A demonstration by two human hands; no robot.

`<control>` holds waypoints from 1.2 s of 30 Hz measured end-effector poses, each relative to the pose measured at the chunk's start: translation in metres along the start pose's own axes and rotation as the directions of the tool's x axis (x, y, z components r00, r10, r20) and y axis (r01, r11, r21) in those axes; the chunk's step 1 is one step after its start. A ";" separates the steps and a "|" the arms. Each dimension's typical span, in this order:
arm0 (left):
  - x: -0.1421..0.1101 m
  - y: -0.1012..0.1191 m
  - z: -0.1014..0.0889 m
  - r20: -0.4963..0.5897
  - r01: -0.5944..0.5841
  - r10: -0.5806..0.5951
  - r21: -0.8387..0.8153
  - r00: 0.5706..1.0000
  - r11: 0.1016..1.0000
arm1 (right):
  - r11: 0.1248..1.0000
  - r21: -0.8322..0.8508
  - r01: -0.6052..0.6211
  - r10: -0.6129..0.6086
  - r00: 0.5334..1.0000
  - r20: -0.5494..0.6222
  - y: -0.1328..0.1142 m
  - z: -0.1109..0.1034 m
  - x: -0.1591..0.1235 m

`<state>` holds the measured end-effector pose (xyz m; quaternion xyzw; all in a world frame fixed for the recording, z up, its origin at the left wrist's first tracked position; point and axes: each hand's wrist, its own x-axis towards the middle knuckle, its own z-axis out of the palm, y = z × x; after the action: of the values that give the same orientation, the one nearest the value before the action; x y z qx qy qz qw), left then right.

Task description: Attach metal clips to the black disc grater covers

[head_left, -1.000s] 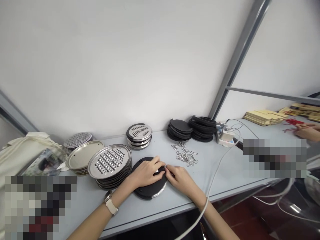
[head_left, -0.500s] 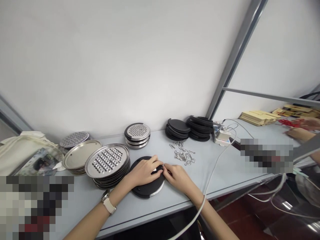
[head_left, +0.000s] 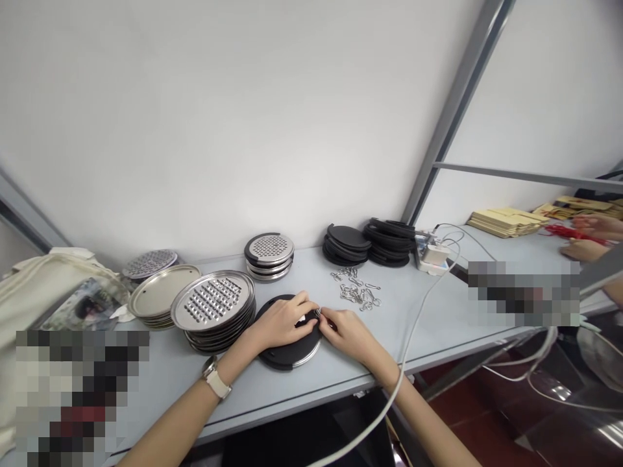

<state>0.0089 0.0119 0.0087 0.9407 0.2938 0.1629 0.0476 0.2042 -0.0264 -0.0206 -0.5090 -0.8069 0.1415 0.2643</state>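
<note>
A black round disc with a silver metal edge lies flat on the table in front of me. My left hand rests across its top, thumb and fingers curled in a pinch near its right edge. From the right, my right hand meets it there, its fingertips pinched on a small metal clip, mostly hidden between the two hands. Just beyond my hands lie several loose metal clips. Beside my left forearm stands a stack of round metal graters.
Behind stand a smaller grater stack and black disc stacks. Plain metal discs sit at left, near a cloth bag. A white cable crosses my right forearm from a power strip. Another person's hands work at far right.
Both hands stay at the disc's right edge with only small finger shifts. The whole view has shifted slightly with the head.
</note>
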 end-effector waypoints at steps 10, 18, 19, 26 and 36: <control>0.000 -0.002 0.004 -0.016 0.023 -0.023 -0.018 1.000 1.000 | 1.000 -0.022 0.005 -0.005 1.000 0.009 0.000 0.000 0.001; 0.002 -0.006 0.005 -0.020 0.011 -0.013 -0.116 1.000 0.993 | 0.999 -0.053 -0.004 0.005 1.000 0.024 0.002 0.001 0.002; 0.002 -0.006 0.006 -0.020 0.012 -0.014 -0.121 1.000 0.993 | 0.998 -0.057 -0.001 0.003 1.000 0.027 0.002 0.001 0.002; 0.003 -0.006 0.007 -0.024 0.025 -0.029 -0.157 0.999 0.987 | 0.997 -0.076 -0.004 0.006 1.000 0.031 0.002 0.001 0.002; 0.003 -0.002 0.004 -0.053 0.092 -0.098 -0.106 0.994 0.990 | 0.997 -0.071 -0.009 0.011 0.999 0.033 0.002 0.000 0.002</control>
<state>0.0112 0.0151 0.0049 0.9167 0.3306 0.2029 0.0956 0.2046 -0.0240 -0.0213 -0.5195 -0.8132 0.1227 0.2317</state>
